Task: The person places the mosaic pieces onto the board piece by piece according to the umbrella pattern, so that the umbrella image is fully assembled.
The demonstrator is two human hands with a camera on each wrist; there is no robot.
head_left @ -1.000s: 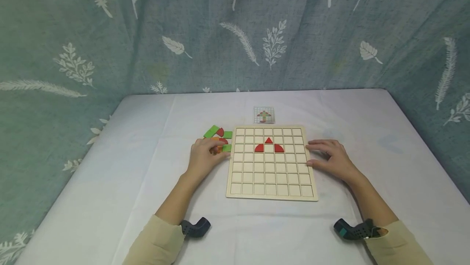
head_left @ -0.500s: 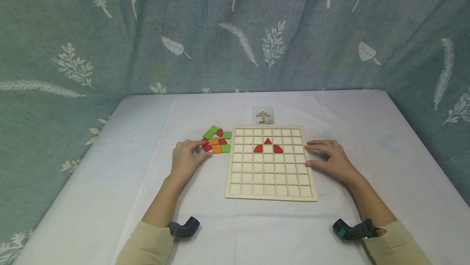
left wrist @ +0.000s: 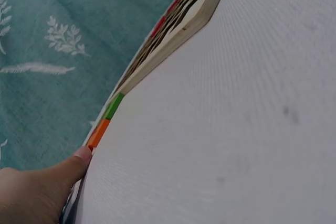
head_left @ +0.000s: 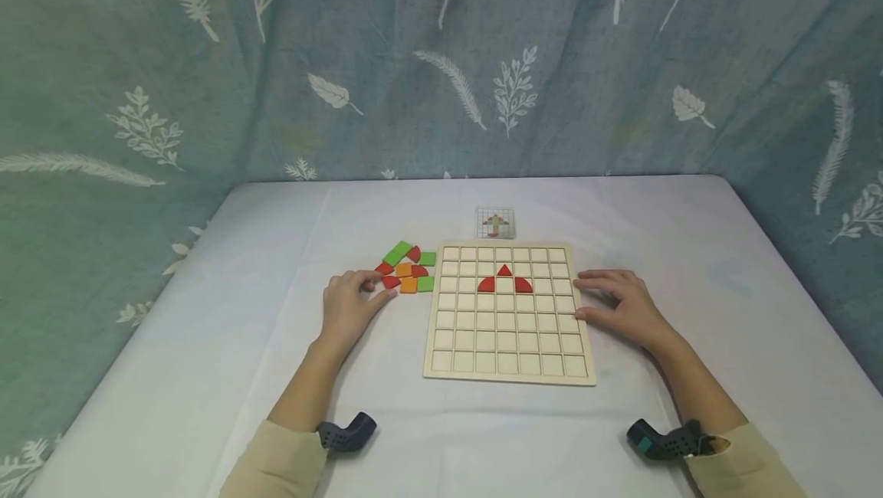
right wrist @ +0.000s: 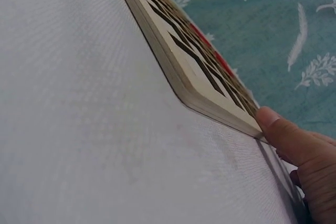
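A wooden grid board (head_left: 507, 341) lies flat on the table, with a red triangle (head_left: 505, 270) and two red quarter-circle pieces (head_left: 486, 284) set in its upper squares. My left hand (head_left: 345, 306) is at the near-left side of a cluster of loose pieces, thumb and fingers apart. Its fingertips reach the red pieces (head_left: 391, 282); whether they touch is unclear. Beside these lie orange squares (head_left: 408, 285) and green pieces (head_left: 425, 283). At the board's right edge rests my right hand (head_left: 624, 308), fingertips and thumb touching the rim; its thumb (right wrist: 278, 127) shows in the right wrist view.
A small pattern card (head_left: 495, 223) with a coloured figure on a grid lies just beyond the board's far edge. White cloth (head_left: 228, 375) covers the table. A leaf-patterned curtain (head_left: 386, 130) hangs behind and at both sides.
My left hand has moved left from above the pieces to their left side, uncovering orange and red ones. The right hand has stayed at the board's edge. The head view has tilted slightly.
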